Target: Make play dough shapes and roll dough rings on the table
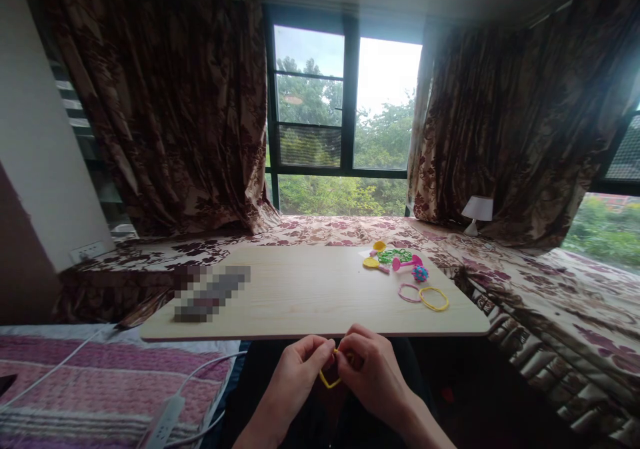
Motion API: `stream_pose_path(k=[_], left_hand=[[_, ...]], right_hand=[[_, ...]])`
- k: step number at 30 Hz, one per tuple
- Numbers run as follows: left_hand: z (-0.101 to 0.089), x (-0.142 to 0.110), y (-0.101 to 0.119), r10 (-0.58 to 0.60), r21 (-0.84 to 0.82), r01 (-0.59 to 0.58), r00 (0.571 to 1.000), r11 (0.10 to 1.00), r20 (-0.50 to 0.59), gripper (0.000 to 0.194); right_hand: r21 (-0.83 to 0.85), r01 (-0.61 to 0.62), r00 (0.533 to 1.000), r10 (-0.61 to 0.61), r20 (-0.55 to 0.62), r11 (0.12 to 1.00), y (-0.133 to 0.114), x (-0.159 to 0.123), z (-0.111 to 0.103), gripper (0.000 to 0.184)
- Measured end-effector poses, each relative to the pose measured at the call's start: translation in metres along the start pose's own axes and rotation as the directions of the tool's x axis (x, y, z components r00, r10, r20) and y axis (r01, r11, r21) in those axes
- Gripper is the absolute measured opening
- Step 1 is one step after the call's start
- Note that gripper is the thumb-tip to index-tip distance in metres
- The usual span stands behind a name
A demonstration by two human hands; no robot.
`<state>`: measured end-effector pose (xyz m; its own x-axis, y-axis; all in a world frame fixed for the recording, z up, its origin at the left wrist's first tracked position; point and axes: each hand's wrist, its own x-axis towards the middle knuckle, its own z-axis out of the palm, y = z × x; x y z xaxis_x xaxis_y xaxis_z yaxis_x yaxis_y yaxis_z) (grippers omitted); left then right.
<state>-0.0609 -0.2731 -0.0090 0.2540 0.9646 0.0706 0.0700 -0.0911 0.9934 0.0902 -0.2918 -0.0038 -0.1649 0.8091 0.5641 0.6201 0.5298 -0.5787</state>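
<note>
Just in front of the table's near edge, my left hand [300, 376] and my right hand [373, 369] meet over my lap. Both pinch a thin yellow cord [329, 384], which hangs in a small loop between them. The fingertips nearly touch, and part of the cord is hidden behind the right fingers. On the light wooden table [300, 296], to the right, lie a yellow ring [434, 299] and a pink ring [409, 293], partly side by side.
Behind the rings are a blue and pink ball [421, 274], a pink dumbbell-shaped toy [407, 263], a green coil [395, 256] and two yellow-headed toys [371, 262]. A blurred dark item [213, 296] lies at the table's left. A power strip [163, 422] rests on the bed.
</note>
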Motion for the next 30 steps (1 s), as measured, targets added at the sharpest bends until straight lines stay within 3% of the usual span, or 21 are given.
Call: stream_pose_path(k=[5, 10, 15, 23, 30], left_hand=[[-0.002, 0.000, 0.000, 0.006, 0.072, -0.009, 0.999, 0.997, 0.041, 0.035], [-0.001, -0.002, 0.005, -0.015, 0.004, 0.015, 0.999, 1.000, 0.050, 0.030], [0.000, -0.003, 0.005, -0.006, -0.038, 0.008, 0.999, 0.999, 0.033, 0.026], [0.000, -0.005, 0.009, 0.070, 0.061, -0.071, 0.997, 0.996, 0.026, 0.028], [0.005, -0.007, 0.008, 0.195, 0.184, -0.174, 0.975, 0.968, -0.103, 0.021]], right_hand=[[0.035, 0.012, 0.999, -0.013, 0.033, 0.999, 0.001, 0.000, 0.000, 0.018], [0.096, -0.044, 0.997, 0.038, 0.067, 0.994, 0.004, -0.001, 0.002, 0.011], [0.132, -0.063, 0.997, 0.055, 0.061, 0.989, 0.005, -0.002, 0.004, 0.010], [0.169, -0.084, 0.997, 0.083, 0.013, 0.982, 0.008, -0.001, 0.000, 0.011], [0.187, -0.083, 0.997, 0.083, 0.008, 0.979, 0.009, -0.002, 0.000, 0.012]])
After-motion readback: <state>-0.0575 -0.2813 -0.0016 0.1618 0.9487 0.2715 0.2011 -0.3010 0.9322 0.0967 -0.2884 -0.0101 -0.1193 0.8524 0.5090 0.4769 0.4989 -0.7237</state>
